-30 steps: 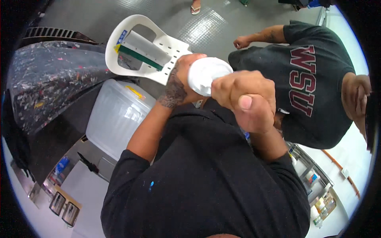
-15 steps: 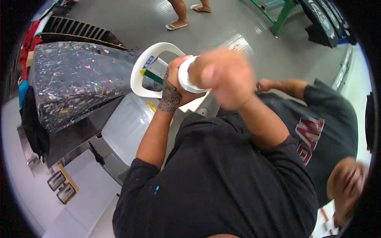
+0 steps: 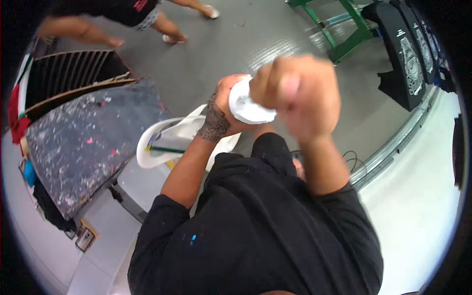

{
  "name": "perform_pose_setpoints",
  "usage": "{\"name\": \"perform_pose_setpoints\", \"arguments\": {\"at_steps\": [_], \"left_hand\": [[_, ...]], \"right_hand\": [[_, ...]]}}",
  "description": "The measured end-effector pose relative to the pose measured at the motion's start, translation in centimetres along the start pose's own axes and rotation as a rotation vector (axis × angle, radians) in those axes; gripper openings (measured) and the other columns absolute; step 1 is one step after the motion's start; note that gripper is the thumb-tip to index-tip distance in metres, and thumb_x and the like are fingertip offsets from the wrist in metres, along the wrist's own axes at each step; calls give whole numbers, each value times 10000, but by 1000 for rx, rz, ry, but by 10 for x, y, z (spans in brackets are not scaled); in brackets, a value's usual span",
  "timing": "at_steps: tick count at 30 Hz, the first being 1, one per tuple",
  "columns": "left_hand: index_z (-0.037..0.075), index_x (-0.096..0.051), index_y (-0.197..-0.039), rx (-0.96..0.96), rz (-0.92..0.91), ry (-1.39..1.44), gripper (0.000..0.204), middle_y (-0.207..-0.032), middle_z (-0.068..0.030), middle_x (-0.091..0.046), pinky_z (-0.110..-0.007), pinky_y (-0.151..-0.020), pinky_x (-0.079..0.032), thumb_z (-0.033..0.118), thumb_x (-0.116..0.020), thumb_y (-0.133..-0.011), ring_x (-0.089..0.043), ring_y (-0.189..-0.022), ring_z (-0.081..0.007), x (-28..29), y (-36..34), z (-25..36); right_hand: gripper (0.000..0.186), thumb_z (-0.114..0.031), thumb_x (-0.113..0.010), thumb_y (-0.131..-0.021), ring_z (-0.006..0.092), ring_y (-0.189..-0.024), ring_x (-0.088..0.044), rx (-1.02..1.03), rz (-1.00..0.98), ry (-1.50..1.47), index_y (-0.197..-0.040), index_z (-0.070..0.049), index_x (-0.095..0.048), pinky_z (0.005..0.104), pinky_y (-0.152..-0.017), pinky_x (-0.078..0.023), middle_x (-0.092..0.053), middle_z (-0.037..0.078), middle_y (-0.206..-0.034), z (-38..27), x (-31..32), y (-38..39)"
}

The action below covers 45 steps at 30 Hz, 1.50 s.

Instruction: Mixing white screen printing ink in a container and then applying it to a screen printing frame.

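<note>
My left hand [image 3: 231, 110], below a tattooed wrist, is wrapped round a white round thing, a jar or a roll [image 3: 250, 109], in front of my body. Its upper side faces me; I cannot tell whether it is hollow. My right hand [image 3: 302, 96] is closed in a fist just above and right of it, slightly blurred. The curled fingers overlap the white thing's right edge, and whatever they grip is hidden. Under my left forearm stands a white plastic chair [image 3: 147, 157] with a green strip lying across it.
A paint-spattered dark table [image 3: 98, 128] stands at the left, with a slatted rack [image 3: 73, 69] behind it. Someone's arm [image 3: 81, 30] and legs show at the upper left. Upper right are a green metal frame [image 3: 351, 49] and hanging black shirts [image 3: 405, 54].
The view has turned, and the person close on my right is out of sight. Both hands stay at the white thing; the right fist has shifted slightly to the right.
</note>
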<state>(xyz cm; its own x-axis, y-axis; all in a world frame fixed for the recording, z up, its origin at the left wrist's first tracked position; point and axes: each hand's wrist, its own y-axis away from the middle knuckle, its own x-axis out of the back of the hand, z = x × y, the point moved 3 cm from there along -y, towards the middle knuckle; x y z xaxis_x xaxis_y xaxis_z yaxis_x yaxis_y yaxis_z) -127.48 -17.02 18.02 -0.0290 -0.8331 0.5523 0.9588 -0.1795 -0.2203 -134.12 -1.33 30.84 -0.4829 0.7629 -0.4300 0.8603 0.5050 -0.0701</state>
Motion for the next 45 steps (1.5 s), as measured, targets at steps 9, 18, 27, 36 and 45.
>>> {"name": "perform_pose_setpoints", "arguments": {"at_steps": [9, 18, 27, 36, 45], "left_hand": [[52, -433, -1373, -119, -8, 282, 1010, -1305, -149, -580, -400, -1030, -484, 280, -988, -561, -603, -1189, -284, -30, -155, -12], [76, -452, -1367, -96, 76, 277, 1031, -1306, -124, -570, -400, -1032, -485, 261, -991, -507, -578, -1227, -262, 41, -272, -70], [124, -463, -1343, 36, 70, 301, 935, -1273, -133, -559, -446, -1058, -443, 242, -928, -540, -541, -1214, -347, 136, -438, -212], [113, -451, -1343, -37, -29, 235, 941, -1280, -132, -556, -456, -1062, -434, 241, -933, -546, -537, -1213, -345, 194, -665, -287], [114, -461, -1334, -4, -21, 380, 946, -1265, -126, -560, -462, -1031, -452, 242, -939, -527, -544, -1185, -353, 178, -925, -391]], "right_hand": [[335, -204, -539, -893, 172, -470, -316, 284, 24, 227, -638, -30, -411, 343, -476, -278, -381, 58, -532, -58, 57, -81], [478, -338, -544, -960, 181, -445, -307, 260, -116, 266, -610, -43, -407, 383, -444, -269, -365, 70, -524, -56, 62, -216], [378, -192, -544, -885, 192, -452, -366, 178, -127, 77, -571, -40, -398, 371, -446, -257, -424, 96, -532, -25, 120, -448], [424, -298, -528, -925, 174, -475, -351, 163, 22, 59, -594, -67, -397, 374, -503, -322, -382, 50, -534, -56, 209, -675], [358, -190, -528, -869, 210, -452, -390, 197, 14, -53, -576, -23, -408, 350, -468, -323, -409, 77, -514, -86, 354, -932]]}}
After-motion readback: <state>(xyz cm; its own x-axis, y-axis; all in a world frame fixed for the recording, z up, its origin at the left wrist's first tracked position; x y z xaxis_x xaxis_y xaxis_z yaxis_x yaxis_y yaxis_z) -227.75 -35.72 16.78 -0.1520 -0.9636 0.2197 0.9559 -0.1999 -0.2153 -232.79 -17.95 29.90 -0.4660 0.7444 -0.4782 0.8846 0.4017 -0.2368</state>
